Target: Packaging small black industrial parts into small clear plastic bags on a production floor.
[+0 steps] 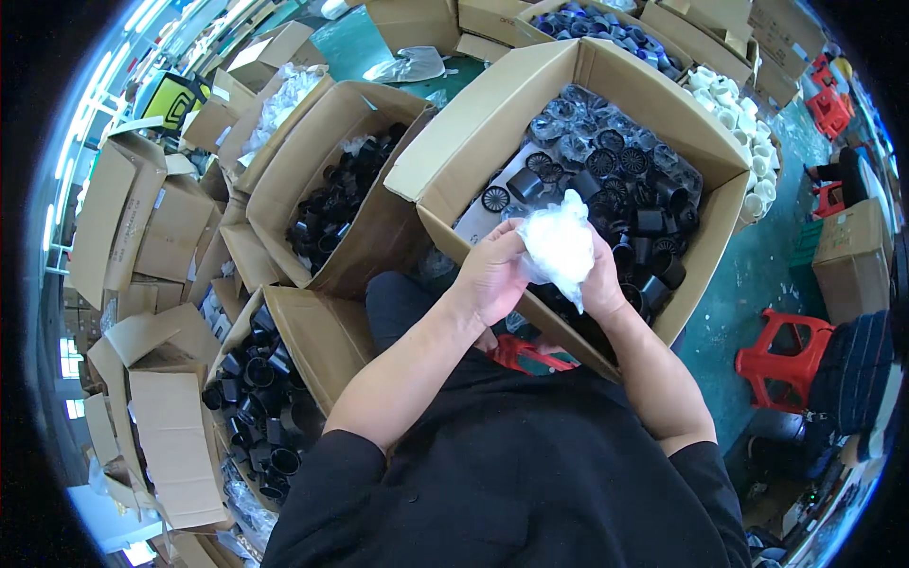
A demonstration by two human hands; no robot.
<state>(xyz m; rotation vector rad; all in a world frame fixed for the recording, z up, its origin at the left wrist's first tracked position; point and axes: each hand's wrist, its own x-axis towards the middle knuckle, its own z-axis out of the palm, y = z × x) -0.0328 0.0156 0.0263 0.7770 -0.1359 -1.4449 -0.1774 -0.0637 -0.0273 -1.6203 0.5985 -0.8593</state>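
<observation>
A bunched-up white plastic bag (559,248) is between my two hands, above the near edge of a large open cardboard box (483,114). My left hand (496,273) pinches its left side with thumb and fingers. On the other side my right hand (604,279) grips it, some fingers hidden behind the plastic. Whether anything is wrapped inside cannot be made out. Below the bag, the box holds many loose black plastic cups (651,222) and round slotted black pieces (602,163). Farther back in it lie clear plastic trays (573,121) with rounded pockets.
Left of me stand open boxes of black parts (341,204) and more black cups (256,379). Beyond the big box are a box of dark blue parts (606,33) and a container of white cups (734,118). Red stools (784,358) stand at right; another person sits there.
</observation>
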